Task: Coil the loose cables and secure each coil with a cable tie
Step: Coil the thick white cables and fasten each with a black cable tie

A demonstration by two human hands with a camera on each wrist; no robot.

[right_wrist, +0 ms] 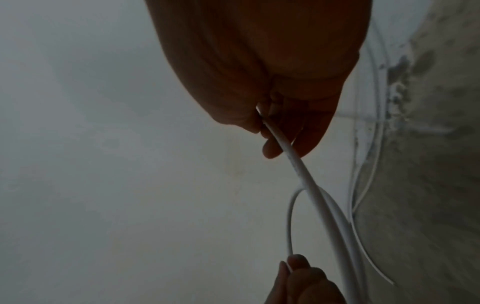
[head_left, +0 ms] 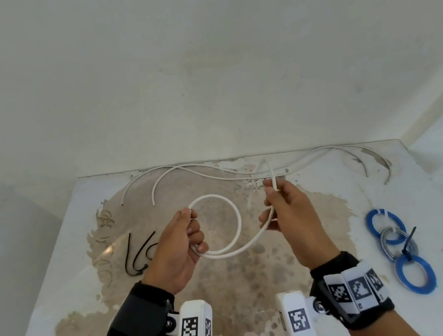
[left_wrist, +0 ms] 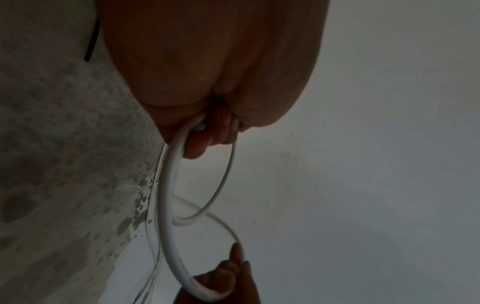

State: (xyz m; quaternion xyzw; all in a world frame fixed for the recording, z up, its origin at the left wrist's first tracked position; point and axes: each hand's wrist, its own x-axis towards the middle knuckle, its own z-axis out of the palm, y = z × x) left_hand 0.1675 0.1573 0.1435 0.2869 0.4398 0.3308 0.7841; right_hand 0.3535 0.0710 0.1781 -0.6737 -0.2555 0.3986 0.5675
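I hold a white cable (head_left: 237, 216) above the table, bent into one round loop. My left hand (head_left: 187, 237) pinches the loop (left_wrist: 166, 185) where its strands cross, at the loop's left side. My right hand (head_left: 278, 205) grips the free length of the same cable (right_wrist: 298, 170), whose tail (head_left: 271, 172) stands up past the fingers. Two more loose white cables (head_left: 215, 173) lie along the table's far edge. Black cable ties (head_left: 138, 253) lie on the table left of my left hand.
Three tied coils, two blue (head_left: 385, 226) and one grey (head_left: 398, 246), lie at the right with a black tie on them. The worn white table (head_left: 245, 291) ends at a wall behind and has open edges left and right.
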